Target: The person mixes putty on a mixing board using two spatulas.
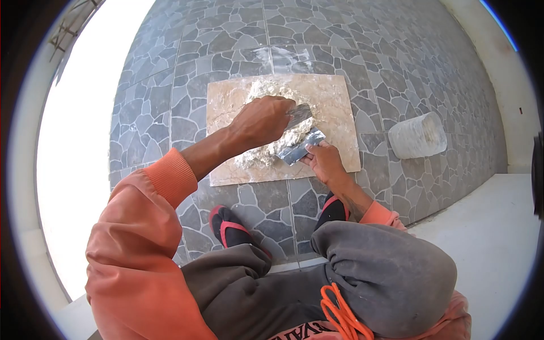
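My left hand [263, 120] is closed around a putty knife [300, 115], its flat metal blade pointing right over the heap. In my right hand [326, 161] a wide metal scraper [300, 148] is pinched between thumb and fingers, its blade angled just below the putty knife. Crumbly off-white putty [271, 89] is heaped between and around the two blades, with more of it under my left wrist. The heap rests on a beige tile board [335, 107] lying on the floor. My left hand hides the putty knife's handle and part of the heap.
A whitish, smeared plastic bucket [418, 136] lies on its side to the right of the board. Grey stone-pattern floor tiles [226, 37] surround the board, with white smears at its far edge. My feet in flip-flops [231, 228] are close to the near edge.
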{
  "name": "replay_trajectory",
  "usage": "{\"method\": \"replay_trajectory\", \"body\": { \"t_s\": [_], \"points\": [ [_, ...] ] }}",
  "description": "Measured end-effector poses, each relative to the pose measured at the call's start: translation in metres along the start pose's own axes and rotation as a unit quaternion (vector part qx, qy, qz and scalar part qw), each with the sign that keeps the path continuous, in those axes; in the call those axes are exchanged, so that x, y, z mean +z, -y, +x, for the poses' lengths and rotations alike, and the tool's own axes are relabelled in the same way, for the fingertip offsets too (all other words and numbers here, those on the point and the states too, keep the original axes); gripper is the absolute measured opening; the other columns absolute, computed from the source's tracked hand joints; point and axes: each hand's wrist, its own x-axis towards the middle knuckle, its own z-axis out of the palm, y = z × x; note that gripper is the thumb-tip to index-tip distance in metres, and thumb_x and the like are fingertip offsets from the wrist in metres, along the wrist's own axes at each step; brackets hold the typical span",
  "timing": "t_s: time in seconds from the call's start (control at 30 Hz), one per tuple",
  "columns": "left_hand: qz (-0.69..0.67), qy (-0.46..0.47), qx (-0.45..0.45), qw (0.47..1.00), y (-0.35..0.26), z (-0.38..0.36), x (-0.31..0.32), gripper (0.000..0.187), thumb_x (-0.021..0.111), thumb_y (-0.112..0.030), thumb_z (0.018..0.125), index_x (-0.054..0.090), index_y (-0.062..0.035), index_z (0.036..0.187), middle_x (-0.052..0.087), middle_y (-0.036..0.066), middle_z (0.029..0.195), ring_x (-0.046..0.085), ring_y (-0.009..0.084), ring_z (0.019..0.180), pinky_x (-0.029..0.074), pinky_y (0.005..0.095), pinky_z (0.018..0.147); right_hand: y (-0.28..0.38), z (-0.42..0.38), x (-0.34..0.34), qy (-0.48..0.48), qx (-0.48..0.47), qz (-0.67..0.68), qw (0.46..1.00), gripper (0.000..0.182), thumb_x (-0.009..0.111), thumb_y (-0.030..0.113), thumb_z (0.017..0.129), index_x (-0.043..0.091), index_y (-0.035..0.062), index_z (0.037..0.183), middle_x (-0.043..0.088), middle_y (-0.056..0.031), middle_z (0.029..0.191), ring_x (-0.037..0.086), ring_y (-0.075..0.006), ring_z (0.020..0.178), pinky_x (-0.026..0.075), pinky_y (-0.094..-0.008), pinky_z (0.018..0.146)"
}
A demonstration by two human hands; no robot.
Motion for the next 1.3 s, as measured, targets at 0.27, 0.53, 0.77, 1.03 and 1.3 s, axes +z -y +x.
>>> {"method": "replay_trajectory", "body": {
  "t_s": [0.27,0.53,0.77,1.03,1.3],
  "points": [
    [0.034,0.016,-0.009,0.999,-0.002,0.003,0.03,0.012,0.06,-0.008,0.082,0.061,0.0019,0.087,0.065,0.023,0.088,0.064,0.0433,0.083,0.051,0.0504,0.074,0.043,0.003,0.047,0.015,-0.003,-0.076,0.997,0.028,0.048,-0.004,0.092,0.049,-0.0084,0.12,0.061,-0.0181,0.113,0.065,-0.0291,0.098,0.056,-0.0455,0.087],
    [0.079,-0.018,-0.039,0.996,0.035,0.026,0.017,0.017,0.055,-0.002,0.079,0.065,0.0031,0.092,0.067,0.024,0.088,0.066,0.042,0.083,0.052,0.0492,0.075,0.08,-0.028,0.05,-0.02,-0.044,-0.116,0.992,0.029,0.048,-0.005,0.089,0.048,-0.0107,0.117,0.06,-0.0203,0.112,0.065,-0.033,0.099,0.055,-0.0495,0.091],
    [0.056,0.011,-0.044,0.997,0.045,0.022,0.006,0.024,0.061,-0.011,0.086,0.066,0.0019,0.106,0.068,0.023,0.095,0.066,0.0409,0.088,0.052,0.0476,0.078,-0.025,-0.03,-0.055,-0.147,0.1,-0.105,0.978,0.036,0.052,-0.005,0.087,0.044,-0.0075,0.123,0.055,-0.0212,0.115,0.06,-0.0382,0.107,0.046,-0.0624,0.095],
    [0.037,-0.048,0.01,0.998,0.046,0.018,-0.032,0.019,0.062,-0.012,0.088,0.064,0.003,0.099,0.066,0.022,0.086,0.064,0.041,0.079,0.049,0.0465,0.071,-0.115,0.005,-0.011,-0.104,0.087,0.044,0.99,0.027,0.059,-0.004,0.085,0.042,-0.0001,0.105,0.048,-0.0114,0.096,0.053,-0.024,0.087,0.045,-0.0624,0.093],
    [0.048,-0.058,-0.026,0.997,0.044,0.001,-0.076,0.021,0.064,-0.016,0.091,0.065,0.0032,0.1,0.067,0.02,0.084,0.064,0.0343,0.07,0.049,0.0424,0.066,-0.087,0.005,0.025,-0.045,0.052,0.134,0.989,0.028,0.055,-0.006,0.086,0.042,-0.0032,0.111,0.053,-0.0195,0.112,0.058,-0.037,0.105,0.046,-0.0598,0.096]
  ]
}}
